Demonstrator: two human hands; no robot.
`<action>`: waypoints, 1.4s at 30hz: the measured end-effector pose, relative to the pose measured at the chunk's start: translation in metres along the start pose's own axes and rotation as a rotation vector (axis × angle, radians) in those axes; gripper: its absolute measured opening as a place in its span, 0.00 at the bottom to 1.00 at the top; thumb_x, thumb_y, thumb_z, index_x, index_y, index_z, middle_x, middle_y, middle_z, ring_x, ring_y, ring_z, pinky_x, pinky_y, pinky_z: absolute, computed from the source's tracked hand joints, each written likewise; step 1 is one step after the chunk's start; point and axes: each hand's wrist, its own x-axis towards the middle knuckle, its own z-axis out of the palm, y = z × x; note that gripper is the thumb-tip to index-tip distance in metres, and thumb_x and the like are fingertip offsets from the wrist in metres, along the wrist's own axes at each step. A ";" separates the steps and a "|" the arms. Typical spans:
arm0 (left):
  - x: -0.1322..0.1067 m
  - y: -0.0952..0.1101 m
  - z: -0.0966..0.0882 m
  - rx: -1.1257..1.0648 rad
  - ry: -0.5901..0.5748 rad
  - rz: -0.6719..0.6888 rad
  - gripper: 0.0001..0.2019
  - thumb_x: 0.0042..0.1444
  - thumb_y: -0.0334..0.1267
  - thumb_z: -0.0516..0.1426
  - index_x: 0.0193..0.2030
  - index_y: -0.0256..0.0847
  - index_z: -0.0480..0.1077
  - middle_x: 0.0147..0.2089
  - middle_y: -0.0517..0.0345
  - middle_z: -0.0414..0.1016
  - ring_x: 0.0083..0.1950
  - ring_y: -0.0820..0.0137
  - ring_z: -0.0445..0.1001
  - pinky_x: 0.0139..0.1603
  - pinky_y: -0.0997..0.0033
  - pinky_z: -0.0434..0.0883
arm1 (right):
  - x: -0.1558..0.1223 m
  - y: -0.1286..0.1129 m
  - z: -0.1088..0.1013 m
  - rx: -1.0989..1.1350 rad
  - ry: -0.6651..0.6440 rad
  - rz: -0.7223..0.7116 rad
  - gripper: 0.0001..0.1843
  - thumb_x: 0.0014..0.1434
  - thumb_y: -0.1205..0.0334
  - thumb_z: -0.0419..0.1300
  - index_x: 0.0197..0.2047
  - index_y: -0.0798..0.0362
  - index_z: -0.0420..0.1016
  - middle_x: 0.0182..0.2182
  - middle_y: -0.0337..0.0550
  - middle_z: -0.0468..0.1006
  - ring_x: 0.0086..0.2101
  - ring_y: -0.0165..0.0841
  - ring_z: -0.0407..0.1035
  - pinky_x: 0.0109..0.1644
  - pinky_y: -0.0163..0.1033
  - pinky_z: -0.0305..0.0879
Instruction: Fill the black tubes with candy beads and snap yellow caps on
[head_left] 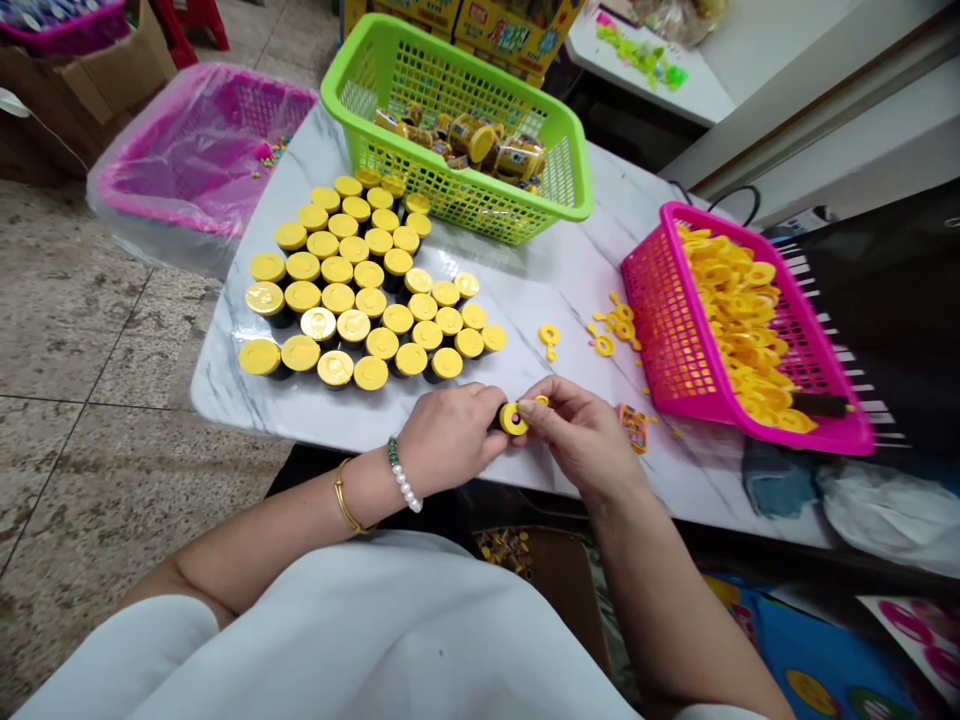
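My left hand (pixel 454 432) is closed around a small dark container, most of it hidden by the fingers. At its mouth sits a yellow plastic ring piece (pixel 513 419), which my right hand (pixel 589 435) pinches between thumb and fingers. Both hands meet over the front edge of the white marbled table (pixel 360 418). Left of them stand several dark jars with round yellow lids (pixel 337 298), packed close together. To the right lie a loose yellow ring-shaped wand (pixel 549 338), more such pieces (pixel 619 322) and a small orange printed packet (pixel 633 428).
A green basket (pixel 480 212) at the back holds wrapped yellow-lidded jars. On the right, a pink basket (pixel 667 345) is heaped with yellow ring pieces. A plastic-lined pink basket (pixel 161 160) stands beyond the table's left edge. Below the front edge is an open cardboard box (pixel 562 570).
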 end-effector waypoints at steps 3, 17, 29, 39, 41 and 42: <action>-0.001 0.000 0.000 -0.012 0.001 0.008 0.08 0.60 0.40 0.56 0.39 0.37 0.71 0.37 0.55 0.76 0.36 0.66 0.73 0.34 0.70 0.65 | 0.000 -0.003 0.002 -0.027 0.014 0.011 0.16 0.48 0.53 0.72 0.30 0.53 0.72 0.23 0.36 0.77 0.21 0.27 0.72 0.28 0.33 0.71; 0.009 0.002 -0.009 -0.448 -0.055 -0.145 0.15 0.64 0.41 0.53 0.29 0.37 0.73 0.23 0.62 0.72 0.25 0.75 0.66 0.28 0.76 0.60 | -0.006 -0.001 0.013 -0.065 0.087 0.038 0.20 0.49 0.48 0.71 0.32 0.50 0.67 0.19 0.32 0.72 0.18 0.29 0.71 0.24 0.33 0.70; -0.015 0.000 0.014 -0.155 0.145 0.060 0.09 0.62 0.37 0.56 0.47 0.36 0.69 0.41 0.52 0.74 0.43 0.65 0.73 0.45 0.68 0.69 | -0.016 0.008 0.011 0.071 0.184 -0.094 0.18 0.53 0.47 0.66 0.37 0.54 0.81 0.25 0.40 0.78 0.25 0.29 0.69 0.30 0.35 0.69; -0.014 0.002 0.006 -0.140 0.096 0.066 0.08 0.61 0.36 0.57 0.45 0.38 0.73 0.35 0.56 0.74 0.36 0.68 0.72 0.40 0.71 0.67 | 0.016 -0.023 -0.018 0.085 -0.335 0.263 0.20 0.43 0.57 0.74 0.40 0.55 0.79 0.21 0.34 0.75 0.18 0.23 0.66 0.19 0.27 0.65; -0.012 0.003 0.005 -0.159 0.077 0.046 0.06 0.60 0.35 0.58 0.43 0.39 0.74 0.32 0.58 0.75 0.33 0.70 0.71 0.37 0.72 0.66 | 0.022 -0.030 -0.014 -0.032 -0.417 0.289 0.20 0.46 0.59 0.73 0.43 0.53 0.76 0.22 0.31 0.73 0.18 0.23 0.67 0.19 0.28 0.67; -0.011 0.003 0.005 -0.166 0.069 0.033 0.05 0.60 0.35 0.59 0.42 0.39 0.74 0.31 0.59 0.75 0.32 0.70 0.71 0.36 0.72 0.66 | 0.024 -0.032 -0.012 -0.084 -0.441 0.293 0.20 0.47 0.59 0.72 0.43 0.52 0.75 0.22 0.30 0.73 0.19 0.24 0.68 0.21 0.29 0.70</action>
